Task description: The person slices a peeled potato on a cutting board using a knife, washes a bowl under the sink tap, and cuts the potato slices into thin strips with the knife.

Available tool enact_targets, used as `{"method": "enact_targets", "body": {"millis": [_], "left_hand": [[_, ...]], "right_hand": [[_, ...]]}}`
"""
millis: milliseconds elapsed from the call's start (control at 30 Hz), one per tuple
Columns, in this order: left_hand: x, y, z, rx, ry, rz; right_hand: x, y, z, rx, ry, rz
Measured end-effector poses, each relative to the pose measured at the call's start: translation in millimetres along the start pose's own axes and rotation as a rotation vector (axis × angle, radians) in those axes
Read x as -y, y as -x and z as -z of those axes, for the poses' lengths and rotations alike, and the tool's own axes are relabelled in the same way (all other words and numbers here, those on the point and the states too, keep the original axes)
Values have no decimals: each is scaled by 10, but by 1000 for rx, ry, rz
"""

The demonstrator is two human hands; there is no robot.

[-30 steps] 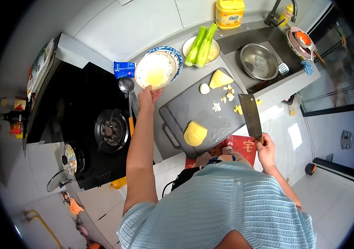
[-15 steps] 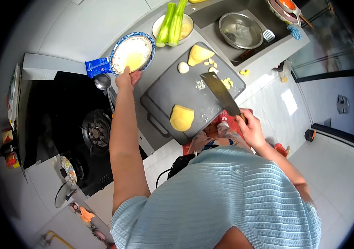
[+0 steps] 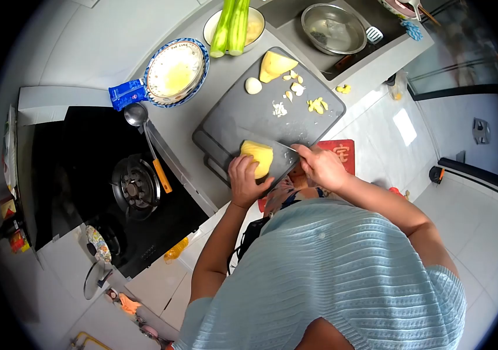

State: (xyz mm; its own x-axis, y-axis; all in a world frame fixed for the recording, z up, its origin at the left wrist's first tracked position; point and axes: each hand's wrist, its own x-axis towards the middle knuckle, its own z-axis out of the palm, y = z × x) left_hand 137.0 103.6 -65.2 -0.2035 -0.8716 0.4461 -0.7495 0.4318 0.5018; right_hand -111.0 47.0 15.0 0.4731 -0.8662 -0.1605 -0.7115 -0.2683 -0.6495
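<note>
A grey cutting board (image 3: 225,111) lies on the counter. On its near part my left hand (image 3: 246,179) is closed round a yellow peeled piece (image 3: 259,154), its fingers on the left side. My right hand (image 3: 321,165) is closed on the handle of the knife (image 3: 271,142), whose blade lies across or just above the top of that piece; contact is unclear. Farther up the board are another yellow piece (image 3: 274,65), a round white item (image 3: 253,86), garlic cloves (image 3: 297,88), chopped white bits (image 3: 279,108) and yellow slices (image 3: 317,105).
A patterned bowl (image 3: 175,71) of yellow liquid stands beyond the board, beside a blue packet (image 3: 127,94) and a ladle (image 3: 137,115). Green stalks (image 3: 231,29) lie across another bowl (image 3: 208,28). A metal basin (image 3: 334,29) sits in the sink; the stove (image 3: 137,189) is at left.
My left hand has let go of the patterned bowl and moved to the near yellow piece. The knife in my right hand has swung left and down to that piece.
</note>
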Motion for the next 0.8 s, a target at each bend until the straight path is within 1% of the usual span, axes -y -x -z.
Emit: {"method": "enact_targets", "body": {"millis": [67,167,333,467,567,633,667,733,800], "left_hand": [[-6,4,-94,75,-59,-29],[90,23,-232,46,-73,-20],[96,-6,-221,52,-44,-17],[109,-27,-228,47,-11,-19],[115,-36,-251,58,-13,0],[98,-40,-241,57,-51,-6],[94,-43,-233,55,-87,-11],[102,-47,-235,39,-112,-21],[111,-36,-251,23,-137,-28]], "right_hand": [[-7,-21,-44,5,37,20],[5,-61,-82,52,99,32],[29,-119,-108,124,135,30],[-20,-134,-232,119,148,-1],[-4,-146,-181,158,167,31],[48,-137,-93,161,215,97],[78,-126,-69,160,214,96],[150,-86,-29,86,329,167],[225,-51,52,119,343,177]]}}
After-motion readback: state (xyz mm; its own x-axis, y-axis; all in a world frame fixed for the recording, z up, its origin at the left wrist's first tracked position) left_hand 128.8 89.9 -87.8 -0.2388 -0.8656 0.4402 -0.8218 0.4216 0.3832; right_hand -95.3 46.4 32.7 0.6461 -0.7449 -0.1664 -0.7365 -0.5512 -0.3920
